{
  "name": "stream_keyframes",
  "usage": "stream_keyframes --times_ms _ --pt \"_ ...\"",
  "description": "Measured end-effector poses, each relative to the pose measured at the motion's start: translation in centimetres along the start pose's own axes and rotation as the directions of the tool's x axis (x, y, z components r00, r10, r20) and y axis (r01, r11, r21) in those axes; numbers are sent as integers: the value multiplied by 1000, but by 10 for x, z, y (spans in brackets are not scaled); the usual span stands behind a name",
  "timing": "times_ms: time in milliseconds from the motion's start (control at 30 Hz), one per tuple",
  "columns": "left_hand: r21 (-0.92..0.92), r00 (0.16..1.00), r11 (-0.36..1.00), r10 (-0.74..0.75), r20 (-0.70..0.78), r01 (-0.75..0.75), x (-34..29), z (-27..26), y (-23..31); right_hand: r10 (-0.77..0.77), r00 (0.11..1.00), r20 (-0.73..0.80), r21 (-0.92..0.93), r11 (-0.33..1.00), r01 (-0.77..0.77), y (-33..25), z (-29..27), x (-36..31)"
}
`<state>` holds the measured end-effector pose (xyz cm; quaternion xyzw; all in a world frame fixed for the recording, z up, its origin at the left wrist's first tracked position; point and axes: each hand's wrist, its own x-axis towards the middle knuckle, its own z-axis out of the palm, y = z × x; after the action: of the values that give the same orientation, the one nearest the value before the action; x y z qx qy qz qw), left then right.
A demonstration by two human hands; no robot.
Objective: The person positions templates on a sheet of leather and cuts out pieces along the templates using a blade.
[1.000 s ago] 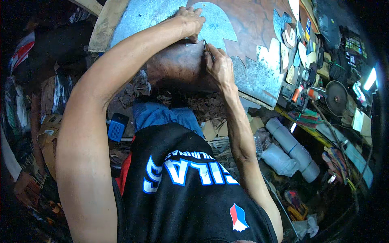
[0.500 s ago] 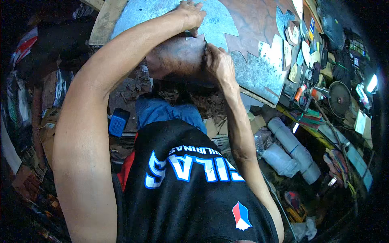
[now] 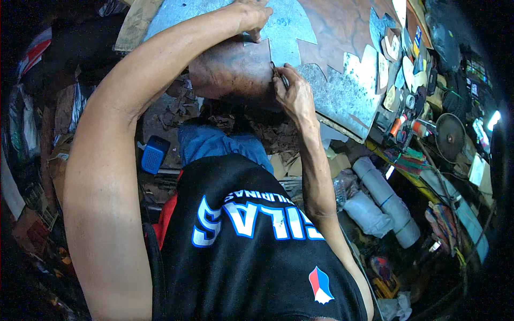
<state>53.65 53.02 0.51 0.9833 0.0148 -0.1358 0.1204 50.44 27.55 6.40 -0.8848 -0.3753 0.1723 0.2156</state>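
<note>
A brown leather sheet (image 3: pixel 230 67) with dark marbling lies on the work surface. On it rests a flat grey-blue template (image 3: pixel 286 43), which looks like metal and has a notched outline. My left hand (image 3: pixel 251 18) presses down on this template with the thumb stretched out, partly cut off by the upper edge of the view. Closer to me, my right hand (image 3: pixel 294 93) grips a slim pointed tool (image 3: pixel 284 80). Its tip is at the template's near left edge, over the leather. Whether it is a blade or a marking point cannot be seen.
Another jagged grey template (image 3: pixel 342 85) covers the leather at right. Several small cut-out shapes (image 3: pixel 393 45) lie beyond it, near a round metal disc (image 3: pixel 450 136). Below are wrapped rolls (image 3: pixel 388 198), a blue box-like device (image 3: pixel 156 155) and scraps on the floor.
My right hand has drawn the tool a little toward me along the template's edge. My left hand stays on the template, and the whole view has shifted slightly.
</note>
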Motion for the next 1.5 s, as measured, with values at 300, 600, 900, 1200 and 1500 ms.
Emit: stream_keyframes --times_ms 300,600,900,1200,1500 --pt "-75 977 994 59 -204 -75 -6 22 -10 20 994 105 81 996 -29 5 -16 -3" --pt "-51 996 998 -18 85 22 -9 -13 8 -162 961 224 10 986 164 29 -31 11" --pt "84 980 986 -155 122 145 -7 -24 30 -139 928 344 40 990 134 31 -51 21" --pt "301 893 911 -363 266 281 3 -49 94 -286 815 504 -46 933 356 43 -65 51" --pt "307 867 890 -420 268 337 -4 -48 103 -363 725 586 -129 841 526 58 -85 79"
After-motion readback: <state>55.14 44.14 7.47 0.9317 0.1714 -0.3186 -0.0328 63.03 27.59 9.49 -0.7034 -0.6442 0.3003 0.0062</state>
